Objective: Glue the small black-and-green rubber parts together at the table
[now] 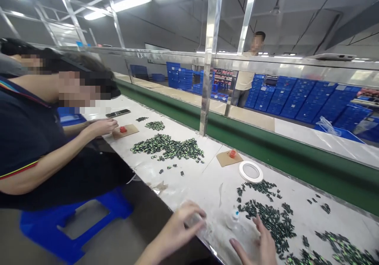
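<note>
My left hand (186, 226) is over the table's near edge. Its fingers are curled, with a gap between them and the thumb, and I make out nothing held in it. To its right is a small clear bottle (233, 218) with a blue tip, somewhat blurred. My right hand (262, 241) is on the bottle's other side, thumb and fingers spread apart, holding nothing. Just past those fingers lies a heap of small dark-green pieces (271, 219). More pieces with bright green parts (345, 247) lie at the lower right.
A roll of white tape (251, 171) lies beside a cardboard piece (225, 159) with a red cap (233, 153). Another heap (168, 146) lies farther left, near a seated co-worker (38, 138). A metal post (209, 59) rises at the green belt (177, 111). A blue stool (77, 225) is lower left.
</note>
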The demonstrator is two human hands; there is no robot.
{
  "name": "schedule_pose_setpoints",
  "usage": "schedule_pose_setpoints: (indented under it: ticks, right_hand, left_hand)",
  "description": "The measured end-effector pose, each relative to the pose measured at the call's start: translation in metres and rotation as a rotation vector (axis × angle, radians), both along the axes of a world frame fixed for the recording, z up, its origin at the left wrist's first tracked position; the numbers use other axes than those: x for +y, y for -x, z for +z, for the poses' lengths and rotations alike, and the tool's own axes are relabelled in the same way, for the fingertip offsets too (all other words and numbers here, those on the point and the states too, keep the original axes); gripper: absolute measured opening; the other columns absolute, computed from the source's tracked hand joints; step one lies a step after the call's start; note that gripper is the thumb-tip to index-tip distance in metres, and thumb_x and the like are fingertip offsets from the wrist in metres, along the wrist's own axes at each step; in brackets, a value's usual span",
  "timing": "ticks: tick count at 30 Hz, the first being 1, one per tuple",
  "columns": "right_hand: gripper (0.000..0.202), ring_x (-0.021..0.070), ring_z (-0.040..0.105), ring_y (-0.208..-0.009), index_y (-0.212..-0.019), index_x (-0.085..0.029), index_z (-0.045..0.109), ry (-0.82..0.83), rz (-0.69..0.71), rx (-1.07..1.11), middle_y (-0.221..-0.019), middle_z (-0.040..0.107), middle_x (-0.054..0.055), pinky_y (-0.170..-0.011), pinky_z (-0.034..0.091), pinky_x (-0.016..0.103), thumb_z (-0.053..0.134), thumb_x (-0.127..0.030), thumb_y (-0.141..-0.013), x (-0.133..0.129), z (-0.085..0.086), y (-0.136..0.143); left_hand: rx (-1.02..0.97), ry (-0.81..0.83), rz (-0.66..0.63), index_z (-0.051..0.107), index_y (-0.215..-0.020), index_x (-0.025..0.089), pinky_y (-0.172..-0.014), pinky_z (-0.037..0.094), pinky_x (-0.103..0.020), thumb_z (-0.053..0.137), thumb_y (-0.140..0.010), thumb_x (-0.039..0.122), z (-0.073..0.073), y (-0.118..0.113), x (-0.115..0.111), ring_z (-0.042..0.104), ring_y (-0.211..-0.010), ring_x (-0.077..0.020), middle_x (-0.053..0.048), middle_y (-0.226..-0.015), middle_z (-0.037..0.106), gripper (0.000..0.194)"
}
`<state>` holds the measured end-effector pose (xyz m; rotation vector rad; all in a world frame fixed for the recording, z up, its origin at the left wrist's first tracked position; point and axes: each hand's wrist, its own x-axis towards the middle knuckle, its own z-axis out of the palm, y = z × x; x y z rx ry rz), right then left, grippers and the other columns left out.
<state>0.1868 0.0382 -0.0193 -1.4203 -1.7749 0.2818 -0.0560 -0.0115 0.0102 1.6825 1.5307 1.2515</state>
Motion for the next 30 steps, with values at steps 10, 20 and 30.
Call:
schedule_pose_setpoints:
  ticks: [10, 20, 30]
  right_hand:
    - [0.042, 0.0274, 0.064, -0.078, -0.103, -0.02, 0.064, 0.143, 0.192, 0.107, -0.092, 0.069, 0.01, -0.059, 0.053, 0.035, 0.06, -0.054, -0.081, 0.026, -0.002, 0.039]
    - [0.045, 0.0229, 0.058, -0.066, -0.098, -0.019, 0.061, 0.144, 0.101, 0.165, -0.084, 0.063, 0.008, -0.058, 0.051, 0.034, 0.057, -0.06, -0.08, 0.012, -0.013, 0.042]
    - [0.039, 0.0224, 0.058, -0.067, -0.1, -0.021, 0.063, 0.08, 0.115, 0.179, -0.084, 0.064, 0.007, -0.058, 0.052, 0.032, 0.06, -0.055, -0.082, 0.008, -0.014, 0.041]
  left_hand:
    - [0.41, 0.031, 0.832, 0.056, -0.12, 0.02, -0.105, 0.032, -0.058, 0.066, -0.072, 0.056, 0.0, 0.11, 0.048, 0.041, -0.127, -0.0379, -0.017, -0.133, 0.052, 0.061]
    - [0.594, 0.198, 0.521, 0.032, -0.144, 0.016, -0.11, 0.004, -0.065, 0.051, -0.069, 0.077, 0.002, 0.183, 0.118, 0.006, -0.144, -0.0447, -0.022, -0.158, 0.014, 0.098]
    - [0.533, 0.167, 0.171, 0.048, -0.135, 0.022, -0.111, 0.024, -0.053, 0.044, -0.077, 0.072, 0.003, 0.187, 0.222, 0.033, -0.137, -0.0375, -0.013, -0.151, 0.038, 0.077]
